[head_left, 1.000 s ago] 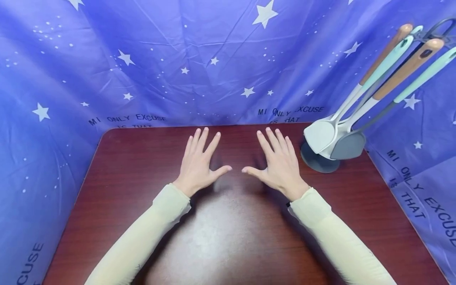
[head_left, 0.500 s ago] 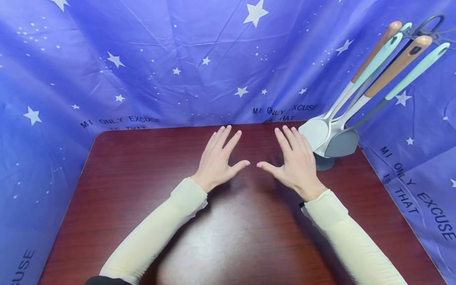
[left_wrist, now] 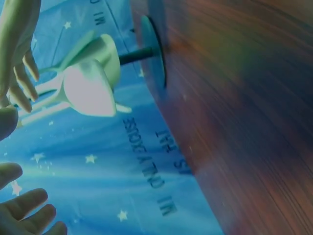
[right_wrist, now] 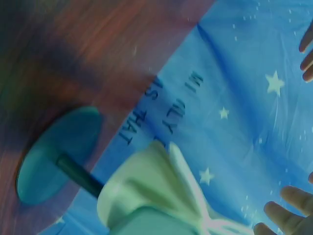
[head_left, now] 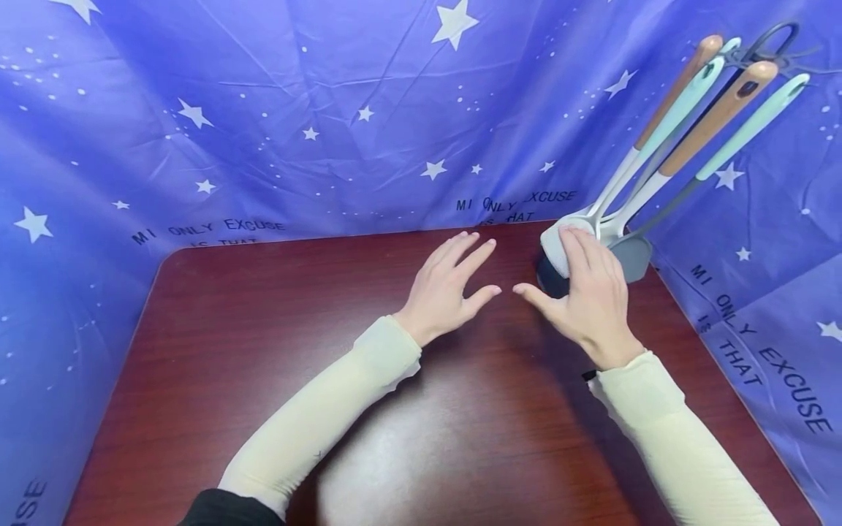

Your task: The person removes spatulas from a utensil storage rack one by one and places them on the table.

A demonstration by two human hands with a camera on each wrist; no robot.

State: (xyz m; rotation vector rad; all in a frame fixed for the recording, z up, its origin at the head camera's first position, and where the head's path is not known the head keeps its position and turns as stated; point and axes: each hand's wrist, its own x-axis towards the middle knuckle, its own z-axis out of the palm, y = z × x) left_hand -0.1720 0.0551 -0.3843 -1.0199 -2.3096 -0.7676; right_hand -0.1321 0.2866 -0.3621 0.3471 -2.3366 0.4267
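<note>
"Head view, far right corner of the dark red-brown, wood-grained tabletop (head_left: 263, 365): what stands there?"

"A dark grey utensil stand with a round base and slim post (right_wrist: 58, 156), hung with kitchen tools. I can see a broad white spatula head (head_left: 557, 245), a grey, flat-bladed spatula head (head_left: 634, 257), smooth brown handles (head_left: 715, 120) and mint-green handles (head_left: 752, 128), all leaning up to the right in that view."

"And the hands?"

"Both raised above the tabletop, thumbs pointing toward each other with a gap between. The left hand (head_left: 444, 292) has its fingers spread and long, gripping nothing, left of the stand and apart from it."

"What about the right hand (head_left: 588, 296)?"

"Fingers extended, thumb held out, nothing in its grasp. It covers part of the white spatula head in the head view, but I can't tell whether it touches any tool."

"What surrounds all this?"

"Blue-violet cloth printed with white stars and black lettering (head_left: 355, 80) behind and at the sides. Pale cream sleeves (head_left: 329, 409) cover both forearms."
</note>
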